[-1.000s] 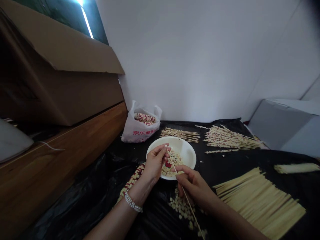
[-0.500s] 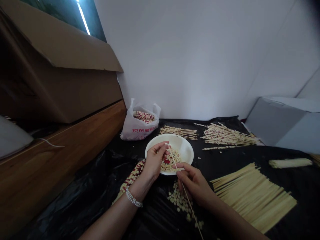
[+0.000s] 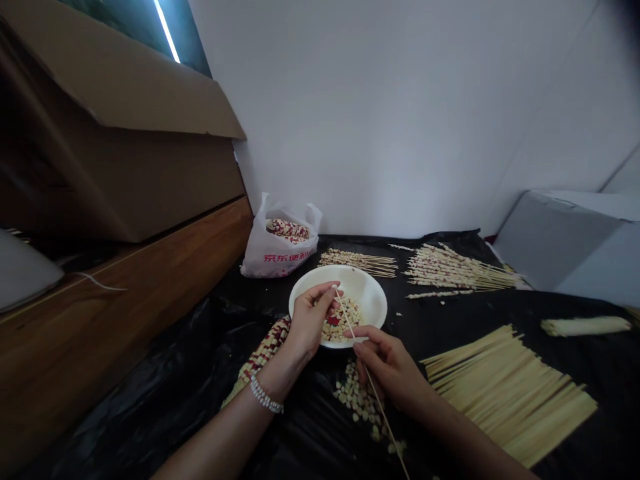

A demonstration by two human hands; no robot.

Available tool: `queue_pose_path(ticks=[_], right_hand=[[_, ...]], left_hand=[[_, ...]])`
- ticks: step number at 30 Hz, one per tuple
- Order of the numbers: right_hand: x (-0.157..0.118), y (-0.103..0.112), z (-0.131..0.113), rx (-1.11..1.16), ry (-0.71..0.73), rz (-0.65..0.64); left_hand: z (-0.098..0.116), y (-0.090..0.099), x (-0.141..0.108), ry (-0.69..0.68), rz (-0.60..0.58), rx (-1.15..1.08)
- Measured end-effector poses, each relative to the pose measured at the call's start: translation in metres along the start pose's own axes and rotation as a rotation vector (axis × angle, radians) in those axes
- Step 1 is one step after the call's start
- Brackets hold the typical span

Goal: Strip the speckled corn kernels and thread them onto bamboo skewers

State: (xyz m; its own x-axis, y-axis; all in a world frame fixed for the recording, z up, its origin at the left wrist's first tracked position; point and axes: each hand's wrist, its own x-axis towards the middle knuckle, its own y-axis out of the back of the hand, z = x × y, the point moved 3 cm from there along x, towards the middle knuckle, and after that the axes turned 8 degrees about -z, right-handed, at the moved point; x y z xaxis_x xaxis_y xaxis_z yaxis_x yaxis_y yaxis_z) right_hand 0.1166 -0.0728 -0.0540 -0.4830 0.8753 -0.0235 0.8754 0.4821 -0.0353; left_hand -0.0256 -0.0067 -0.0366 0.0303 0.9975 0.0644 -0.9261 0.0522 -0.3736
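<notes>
My right hand (image 3: 383,363) is closed on a thin bamboo skewer (image 3: 376,393), which slants from the lower edge up to my left hand (image 3: 311,313). The fingers of that left hand pinch a pale corn kernel (image 3: 335,287) at the skewer's upper tip. Whether the tip has gone into it is too small to tell. Both hands are over the near side of a white bowl (image 3: 374,300) that holds loose cream and red kernels (image 3: 350,312). Under my left forearm lies a cob of red and cream corn (image 3: 260,353), partly hidden. More pale kernels (image 3: 361,400) are scattered below my right hand.
A white plastic bag (image 3: 270,252) with corn cobs stands behind the bowl. Kernel-threaded skewers (image 3: 445,270) lie at the back, plain skewers (image 3: 515,393) at the right beside a bare cob (image 3: 585,325). Black plastic sheeting (image 3: 180,373) covers the surface. A cardboard box (image 3: 165,180) stands left.
The hands and the skewer keep almost the same pose. The view has shifted very slightly; nothing has been let go or taken up.
</notes>
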Motion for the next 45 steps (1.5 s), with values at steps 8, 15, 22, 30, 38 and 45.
queue_pose_path(ticks=[8,15,22,30,38,45], right_hand=[[-0.002,0.0,0.004,0.076,-0.024,-0.023],[-0.006,-0.004,0.002,0.177,-0.021,-0.013],[-0.007,-0.002,-0.003,-0.026,0.062,0.078],[-0.007,-0.004,-0.002,-0.092,0.06,0.076],[-0.005,-0.007,0.003,-0.022,-0.086,-0.061],[-0.008,-0.008,0.003,-0.089,-0.025,-0.051]], left_hand=[[-0.001,-0.001,0.0,-0.017,-0.008,0.05],[-0.001,-0.002,-0.003,-0.042,0.01,0.126],[0.002,-0.008,-0.009,-0.078,-0.057,0.15],[0.002,-0.006,-0.005,0.154,-0.148,-0.263],[0.006,-0.002,0.002,0.216,-0.051,-0.43],[0.013,-0.012,-0.002,0.333,0.02,-0.558]])
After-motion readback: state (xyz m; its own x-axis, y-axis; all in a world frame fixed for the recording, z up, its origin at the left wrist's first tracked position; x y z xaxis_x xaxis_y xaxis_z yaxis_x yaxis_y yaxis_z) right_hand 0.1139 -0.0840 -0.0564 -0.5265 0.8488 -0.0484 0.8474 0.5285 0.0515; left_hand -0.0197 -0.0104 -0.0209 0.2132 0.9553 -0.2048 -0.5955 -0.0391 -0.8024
